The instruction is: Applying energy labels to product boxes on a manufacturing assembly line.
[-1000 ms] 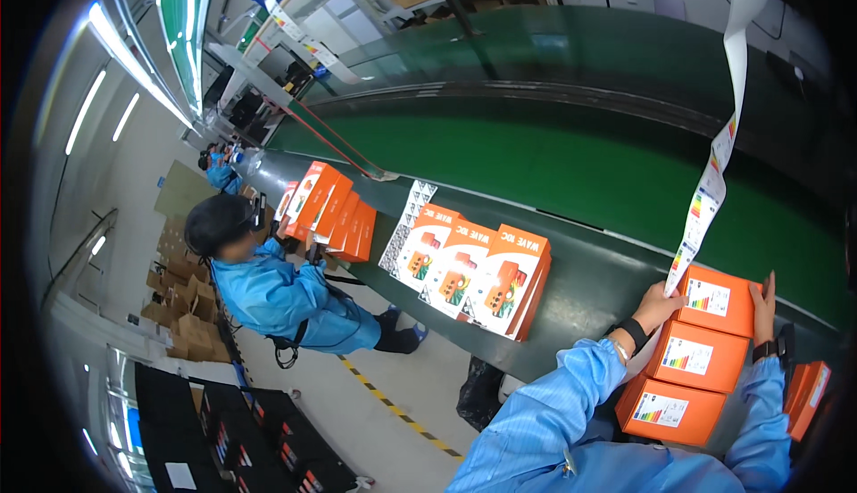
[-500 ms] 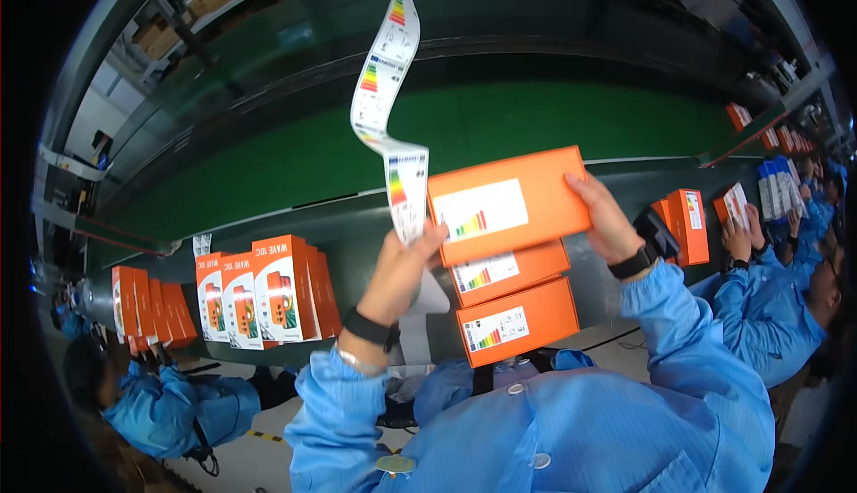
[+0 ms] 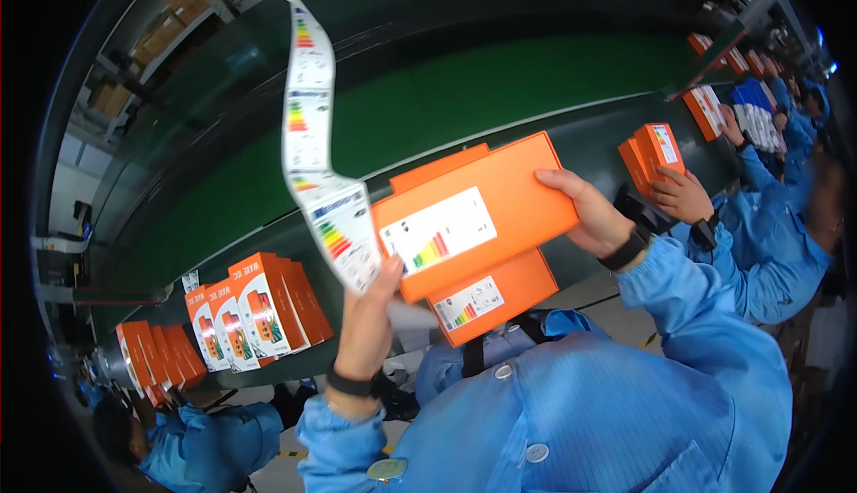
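Note:
An orange box (image 3: 522,203) with a white energy label near its left end is tilted up toward the right in front of me. My right hand (image 3: 596,218) grips its right end, thumb on top. At its lower left corner, my left hand (image 3: 366,328) is closed with the thumb against the loose end of a long strip of energy labels (image 3: 310,127). Whether those fingers also press on the box cannot be told. A second labelled orange box (image 3: 518,295) shows under its near side. Another orange box (image 3: 437,169) peeks out beyond its far edge.
A green conveyor belt (image 3: 464,91) runs across beyond the bench. Orange and white boxes (image 3: 259,310) stand in a row at left, with more orange boxes (image 3: 147,350) farther left. At right, a co-worker's hand (image 3: 683,197) touches an orange box (image 3: 662,145). Another co-worker (image 3: 201,435) is at lower left.
The view has turned, and the held box now slants more and sits nearer. The label strip hangs farther left. At right, a co-worker's hand is now on an orange box.

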`<state>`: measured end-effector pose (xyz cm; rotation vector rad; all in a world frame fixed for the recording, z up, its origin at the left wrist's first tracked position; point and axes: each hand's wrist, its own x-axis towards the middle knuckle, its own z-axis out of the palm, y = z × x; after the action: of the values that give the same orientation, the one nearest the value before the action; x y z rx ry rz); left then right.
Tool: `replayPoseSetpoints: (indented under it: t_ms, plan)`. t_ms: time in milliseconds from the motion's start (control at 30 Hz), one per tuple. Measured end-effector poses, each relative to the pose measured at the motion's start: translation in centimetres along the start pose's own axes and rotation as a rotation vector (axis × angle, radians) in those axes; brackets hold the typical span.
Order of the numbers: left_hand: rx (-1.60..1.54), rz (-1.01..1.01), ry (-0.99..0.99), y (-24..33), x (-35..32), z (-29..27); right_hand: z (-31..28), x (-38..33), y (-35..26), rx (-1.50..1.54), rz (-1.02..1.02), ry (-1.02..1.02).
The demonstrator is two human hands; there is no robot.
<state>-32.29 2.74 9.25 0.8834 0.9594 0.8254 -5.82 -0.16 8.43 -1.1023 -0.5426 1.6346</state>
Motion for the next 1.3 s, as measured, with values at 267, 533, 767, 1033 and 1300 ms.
replayPoseSetpoints:
  t_ms: [267,533,767,1033,1300]
  plan:
    - [-0.080,-0.296,0.007,-4.3,-4.5,-1.6,-1.2,-4.3,5.6,0.105,0.114,-0.050]
    - [0.163,-0.165,0.015,-9.3,-4.7,-0.8,-7.8,-4.2,12.7,-0.094,-0.240,-0.148]
    - [-0.261,-0.042,-0.118,-10.4,-5.0,-0.9,-11.3,-2.8,14.9,0.090,-0.059,-0.122]
    - [-0.370,-0.116,-0.178,-10.7,-5.8,-2.6,-6.1,-3.4,11.8,0.122,0.036,-0.018]
    - [-0.340,-0.302,-0.199,-11.1,-5.1,-4.2,-10.2,-1.1,14.4,0.046,-0.034,-0.117]
